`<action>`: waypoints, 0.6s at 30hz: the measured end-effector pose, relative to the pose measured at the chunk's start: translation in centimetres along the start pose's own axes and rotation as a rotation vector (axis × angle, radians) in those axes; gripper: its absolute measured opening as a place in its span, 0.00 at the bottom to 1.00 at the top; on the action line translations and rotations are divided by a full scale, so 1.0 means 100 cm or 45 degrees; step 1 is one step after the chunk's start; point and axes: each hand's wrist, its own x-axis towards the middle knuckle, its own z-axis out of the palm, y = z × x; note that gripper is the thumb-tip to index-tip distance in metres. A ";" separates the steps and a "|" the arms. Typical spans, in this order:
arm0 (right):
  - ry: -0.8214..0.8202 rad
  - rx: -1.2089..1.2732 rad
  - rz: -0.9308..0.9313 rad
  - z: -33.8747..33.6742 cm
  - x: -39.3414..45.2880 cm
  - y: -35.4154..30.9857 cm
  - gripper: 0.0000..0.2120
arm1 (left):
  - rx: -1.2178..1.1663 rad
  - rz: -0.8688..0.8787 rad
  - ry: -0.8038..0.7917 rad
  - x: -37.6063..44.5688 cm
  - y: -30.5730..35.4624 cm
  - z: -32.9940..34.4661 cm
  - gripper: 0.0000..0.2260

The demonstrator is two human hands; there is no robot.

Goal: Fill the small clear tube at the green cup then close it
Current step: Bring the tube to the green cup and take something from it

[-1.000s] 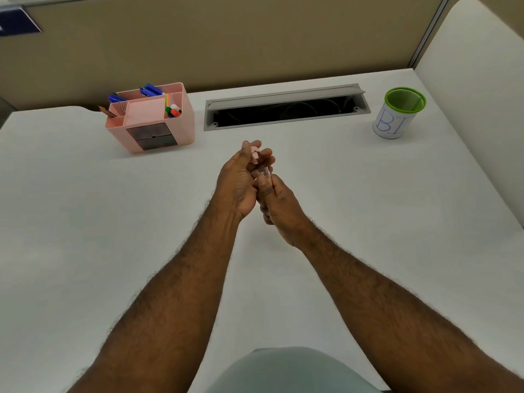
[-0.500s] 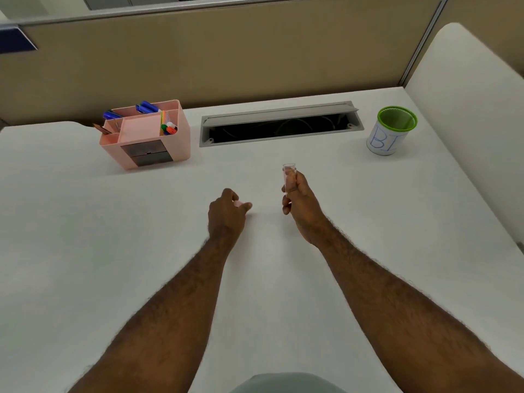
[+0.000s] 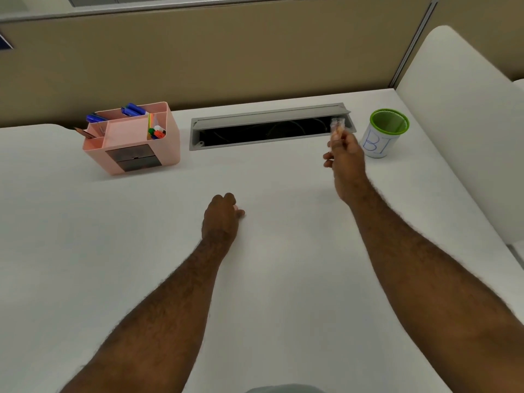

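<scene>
Open tube carried up toward the green cup.
My right hand (image 3: pixel 346 157) has lifted the small clear tube (image 3: pixel 337 126) from centre frame to just left of the green cup (image 3: pixel 385 131), upper right; left hand (image 3: pixel 222 217) stays fisted on its pink cap (image 3: pixel 235 208). Filling comes next.

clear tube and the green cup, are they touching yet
Apart. In the head view the right hand holds the clear tube up, left of the green cup, with a strip of white desk visible between them.

White desk (image 3: pixel 141 265) bears pink organizer (image 3: pixel 133 137), green cup (image 3: pixel 384 134).
</scene>
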 end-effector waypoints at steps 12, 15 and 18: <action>0.538 -0.351 -0.197 -0.076 0.080 -0.010 0.16 | -0.010 0.342 0.231 -0.003 -0.027 0.029 0.12; 0.628 -0.437 -0.157 -0.087 0.095 -0.008 0.16 | -0.014 0.365 0.247 -0.003 -0.029 0.032 0.16; 0.629 -0.607 -0.126 -0.096 0.105 -0.006 0.17 | -0.034 0.363 0.251 -0.003 -0.030 0.032 0.19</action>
